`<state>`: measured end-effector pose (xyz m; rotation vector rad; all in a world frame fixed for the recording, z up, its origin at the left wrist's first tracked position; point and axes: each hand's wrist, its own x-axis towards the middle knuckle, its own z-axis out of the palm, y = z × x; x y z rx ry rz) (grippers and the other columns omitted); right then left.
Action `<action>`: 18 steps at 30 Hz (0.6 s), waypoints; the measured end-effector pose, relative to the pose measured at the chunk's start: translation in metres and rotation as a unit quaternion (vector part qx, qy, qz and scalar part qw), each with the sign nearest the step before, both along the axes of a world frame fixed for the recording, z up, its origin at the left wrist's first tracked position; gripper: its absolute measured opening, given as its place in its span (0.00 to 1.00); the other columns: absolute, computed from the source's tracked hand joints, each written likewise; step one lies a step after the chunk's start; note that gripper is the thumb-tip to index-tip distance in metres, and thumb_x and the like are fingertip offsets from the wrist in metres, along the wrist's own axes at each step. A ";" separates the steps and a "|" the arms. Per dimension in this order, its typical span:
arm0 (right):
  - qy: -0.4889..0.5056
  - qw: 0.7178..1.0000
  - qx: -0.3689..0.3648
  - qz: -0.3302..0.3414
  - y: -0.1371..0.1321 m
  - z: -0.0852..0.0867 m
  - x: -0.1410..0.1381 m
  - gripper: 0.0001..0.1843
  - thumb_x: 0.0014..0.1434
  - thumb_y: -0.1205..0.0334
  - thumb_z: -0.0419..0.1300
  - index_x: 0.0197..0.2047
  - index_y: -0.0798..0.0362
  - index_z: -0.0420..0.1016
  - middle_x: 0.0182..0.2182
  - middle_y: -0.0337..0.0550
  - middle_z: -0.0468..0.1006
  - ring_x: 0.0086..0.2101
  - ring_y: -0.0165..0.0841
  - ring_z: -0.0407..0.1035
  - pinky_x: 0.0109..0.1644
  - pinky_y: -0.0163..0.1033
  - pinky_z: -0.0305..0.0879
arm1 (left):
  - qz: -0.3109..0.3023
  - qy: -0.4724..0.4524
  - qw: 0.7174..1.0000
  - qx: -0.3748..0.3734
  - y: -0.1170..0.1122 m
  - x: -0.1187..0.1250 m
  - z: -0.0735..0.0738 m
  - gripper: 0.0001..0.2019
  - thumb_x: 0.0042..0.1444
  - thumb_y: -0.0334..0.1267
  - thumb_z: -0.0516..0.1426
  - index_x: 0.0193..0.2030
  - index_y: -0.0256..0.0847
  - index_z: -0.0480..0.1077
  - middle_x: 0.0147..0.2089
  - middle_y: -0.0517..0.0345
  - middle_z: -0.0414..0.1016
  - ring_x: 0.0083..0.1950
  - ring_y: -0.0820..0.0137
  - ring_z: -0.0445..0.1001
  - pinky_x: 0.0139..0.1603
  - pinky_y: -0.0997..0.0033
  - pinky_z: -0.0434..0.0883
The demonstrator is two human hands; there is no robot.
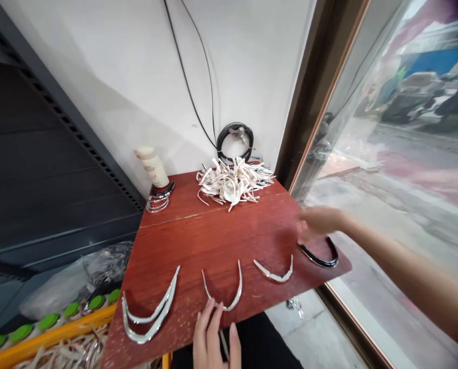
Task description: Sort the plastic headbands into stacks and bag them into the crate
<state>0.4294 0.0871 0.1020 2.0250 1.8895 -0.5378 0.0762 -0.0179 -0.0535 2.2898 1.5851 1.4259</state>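
Note:
My left hand (213, 335) is at the table's front edge, fingers stretched out and apart. Its fingertips touch the bottom of a thin U-shaped silver band (236, 294). A narrow pale strip (224, 344) shows between finger and thumb; whether it is gripped is unclear. Motion blurs my right hand (319, 224), above the table's right edge, just behind a glossy black U-shaped band (323, 262); its fingers cannot be made out. Between the hands lies a smaller silver band (277, 277). Two nested silver bands (147, 330) lie at front left.
At the back of the red-brown table (213, 230) is a heap of pale strips (234, 182). A cream bottle (154, 168) stands by stacked bands (158, 201). Coiled black cable (234, 143) leans against the wall. A yellow crate (59, 333) sits lower left; glass borders the right.

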 end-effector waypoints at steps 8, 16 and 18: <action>0.096 0.995 0.013 -0.011 -0.086 -0.049 0.020 0.04 0.49 0.65 0.60 0.27 0.45 0.71 0.35 0.43 0.81 0.38 0.41 0.73 0.41 0.44 0.64 | 0.057 0.046 0.995 0.063 0.006 0.018 -0.007 0.15 0.59 0.35 0.56 0.53 0.42 0.73 0.52 0.47 0.78 0.54 0.60 0.76 0.64 0.55 0.63; 0.185 0.964 0.188 0.023 0.017 -0.006 -0.016 0.12 0.59 0.50 0.57 0.35 0.48 0.76 0.34 0.43 0.80 0.34 0.38 0.72 0.39 0.41 0.65 | 0.091 0.081 0.992 0.035 0.004 0.027 -0.012 0.22 0.59 0.39 0.55 0.61 0.45 0.70 0.57 0.46 0.77 0.57 0.58 0.74 0.67 0.52 0.57; 0.226 0.929 0.288 0.047 0.070 0.004 -0.039 0.14 0.62 0.50 0.55 0.40 0.49 0.76 0.39 0.44 0.81 0.39 0.38 0.73 0.44 0.40 0.66 | 0.095 0.075 0.992 0.032 0.004 0.027 -0.015 0.23 0.59 0.40 0.54 0.62 0.45 0.69 0.57 0.47 0.76 0.59 0.58 0.73 0.67 0.53 0.57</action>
